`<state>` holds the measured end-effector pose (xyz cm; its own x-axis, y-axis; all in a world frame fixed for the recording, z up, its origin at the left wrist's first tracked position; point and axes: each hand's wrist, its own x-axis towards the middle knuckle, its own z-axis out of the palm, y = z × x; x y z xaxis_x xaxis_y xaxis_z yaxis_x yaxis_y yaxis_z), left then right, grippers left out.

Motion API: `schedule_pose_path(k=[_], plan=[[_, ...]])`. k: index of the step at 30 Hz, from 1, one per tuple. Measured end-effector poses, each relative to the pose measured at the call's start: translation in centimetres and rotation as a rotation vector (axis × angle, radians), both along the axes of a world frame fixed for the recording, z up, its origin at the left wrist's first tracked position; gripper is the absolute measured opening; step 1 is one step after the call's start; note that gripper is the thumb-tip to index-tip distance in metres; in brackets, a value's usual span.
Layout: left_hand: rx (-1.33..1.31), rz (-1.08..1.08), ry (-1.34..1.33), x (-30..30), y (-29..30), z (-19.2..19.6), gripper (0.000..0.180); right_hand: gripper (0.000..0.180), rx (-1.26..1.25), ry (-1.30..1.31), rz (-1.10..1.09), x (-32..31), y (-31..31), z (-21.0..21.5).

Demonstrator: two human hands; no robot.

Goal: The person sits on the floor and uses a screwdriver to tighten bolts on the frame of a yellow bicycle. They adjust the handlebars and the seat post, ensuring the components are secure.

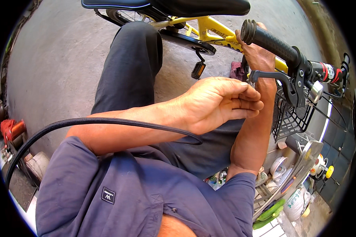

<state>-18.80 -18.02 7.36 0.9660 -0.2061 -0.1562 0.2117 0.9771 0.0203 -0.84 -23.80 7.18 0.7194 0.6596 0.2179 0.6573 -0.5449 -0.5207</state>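
A small yellow bicycle (219,31) stands in front of me, its handlebar on the right. My left hand (225,98) is open, palm turned up and fingers loosely bent, with its fingertips close to the end of the black brake lever (278,77). Whether they touch the lever I cannot tell. Beyond the black rubber handlebar grip (270,41), my right hand (261,53) is closed around the yellow frame. The grip hides part of those fingers.
A black wire basket (290,114) hangs at the bicycle's front. The black saddle (201,7) and a pedal (198,70) lie farther left. A black braided cable (87,121) crosses my left forearm. Green vegetables (269,213) and other clutter are at lower right.
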Motion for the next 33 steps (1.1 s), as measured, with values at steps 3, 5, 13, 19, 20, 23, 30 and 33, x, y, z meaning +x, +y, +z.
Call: schedule_pose_path(k=[3, 5, 13, 19, 20, 23, 30, 33], plan=[[0.008, 0.012, 0.009, 0.0, 0.3, -0.3, 0.030, 0.028, -0.004, 0.014, -0.012, 0.3, 0.0, -0.4], [0.038, 0.024, 0.016, 0.1, 0.7, -0.8, 0.028, 0.028, 0.011, 0.022, -0.019, 0.0, 0.2, -0.3], [1.131, -0.101, 0.342, 3.3, 5.1, -6.8, 0.024, 0.042, 0.063, 0.174, 0.002, -0.4, -0.2, 0.0], [1.777, -0.059, 0.576, 5.6, 8.6, -13.2, 0.033, 0.049, 0.049, 0.134, -0.037, 0.8, -1.1, -1.5], [1.890, -0.088, 0.540, 5.7, 9.0, -12.6, 0.036, 0.058, 0.045, 0.139, -0.078, 0.6, -1.1, -1.3], [2.070, 0.164, 0.516, 5.9, 8.3, -15.5, 0.037, 0.066, -0.210, -0.253, 0.033, 1.9, -2.1, -1.8], [2.370, 0.130, 0.330, 5.5, 7.5, -18.4, 0.046, 0.029, -0.172, -0.270, -0.111, -0.3, 0.5, -0.1], [2.402, 0.089, 0.311, 5.3, 7.5, -18.5, 0.047, 0.044, 0.019, -0.052, -0.117, -0.5, 0.7, -0.4]])
